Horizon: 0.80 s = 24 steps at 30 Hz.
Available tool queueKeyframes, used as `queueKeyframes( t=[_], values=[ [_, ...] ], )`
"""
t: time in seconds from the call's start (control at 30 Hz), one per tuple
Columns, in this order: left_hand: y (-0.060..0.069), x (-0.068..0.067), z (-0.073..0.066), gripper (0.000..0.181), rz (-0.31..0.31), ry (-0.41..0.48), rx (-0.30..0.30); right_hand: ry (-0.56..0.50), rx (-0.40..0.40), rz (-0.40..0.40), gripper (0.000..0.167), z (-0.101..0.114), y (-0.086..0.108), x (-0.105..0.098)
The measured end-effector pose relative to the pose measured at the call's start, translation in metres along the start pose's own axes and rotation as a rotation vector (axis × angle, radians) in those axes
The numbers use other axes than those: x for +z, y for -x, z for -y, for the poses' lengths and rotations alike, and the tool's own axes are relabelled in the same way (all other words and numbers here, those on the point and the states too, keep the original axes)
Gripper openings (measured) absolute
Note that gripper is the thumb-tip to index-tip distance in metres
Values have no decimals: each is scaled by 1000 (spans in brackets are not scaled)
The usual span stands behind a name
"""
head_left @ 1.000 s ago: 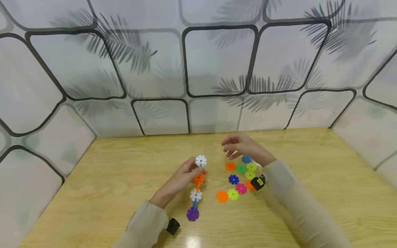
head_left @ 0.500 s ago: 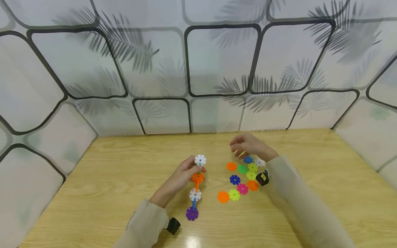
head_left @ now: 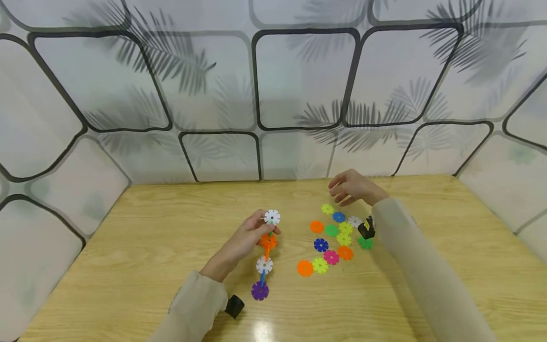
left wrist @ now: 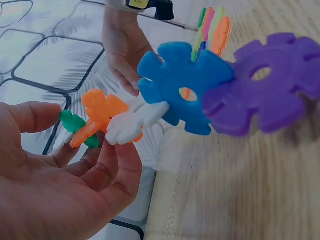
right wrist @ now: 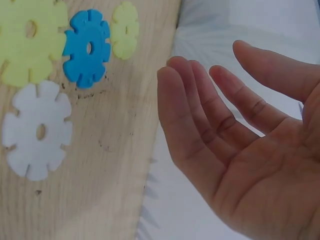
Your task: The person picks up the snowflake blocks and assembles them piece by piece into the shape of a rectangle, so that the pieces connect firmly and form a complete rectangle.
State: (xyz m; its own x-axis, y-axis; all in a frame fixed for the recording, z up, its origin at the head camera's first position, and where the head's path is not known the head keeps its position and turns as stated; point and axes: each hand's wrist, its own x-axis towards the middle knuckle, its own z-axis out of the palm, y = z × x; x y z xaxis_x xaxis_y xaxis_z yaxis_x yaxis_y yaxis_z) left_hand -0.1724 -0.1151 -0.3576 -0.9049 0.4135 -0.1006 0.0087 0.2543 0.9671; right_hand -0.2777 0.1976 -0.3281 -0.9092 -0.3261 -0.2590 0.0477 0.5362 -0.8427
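Note:
My left hand (head_left: 243,240) pinches a chain of interlocked notched plastic discs near its upper end, thumb and fingers on the green disc (left wrist: 75,125). Along the chain I see a white disc (head_left: 271,217) at the top, an orange disc (head_left: 268,241), another white disc (left wrist: 135,125), a blue disc (left wrist: 175,85) and a purple disc (head_left: 259,290) at the bottom. Raised above the far side of the loose discs, my right hand (head_left: 356,186) holds nothing; its fingers are loosely bent. Nearest to it lie a yellow disc (head_left: 327,209) and a loose blue disc (right wrist: 87,48).
Several loose discs lie flat right of the chain, among them a pink disc (head_left: 331,257), a dark blue disc (head_left: 321,245) and a loose white disc (right wrist: 37,131). A patterned wall (head_left: 299,152) borders the wooden table (head_left: 171,213) at the back and sides.
My right hand has moved to the right and a little away from me, uncovering the yellow, blue and white discs. The left hand keeps its pinch on the chain, nearly still.

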Motion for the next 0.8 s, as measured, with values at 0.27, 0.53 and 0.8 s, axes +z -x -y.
queueKeyframes(
  t=[0.27,0.53,0.8],
  values=[
    [4,1,3,18,13,23,1,-3,61,23,37,-13,-4,5],
    [6,3,0,20,33,5,26,60,31,35,38,-21,-9,9],
    [5,-2,-2,18,32,12,36,180,4,132,37,-22,-24,8]
  ],
)
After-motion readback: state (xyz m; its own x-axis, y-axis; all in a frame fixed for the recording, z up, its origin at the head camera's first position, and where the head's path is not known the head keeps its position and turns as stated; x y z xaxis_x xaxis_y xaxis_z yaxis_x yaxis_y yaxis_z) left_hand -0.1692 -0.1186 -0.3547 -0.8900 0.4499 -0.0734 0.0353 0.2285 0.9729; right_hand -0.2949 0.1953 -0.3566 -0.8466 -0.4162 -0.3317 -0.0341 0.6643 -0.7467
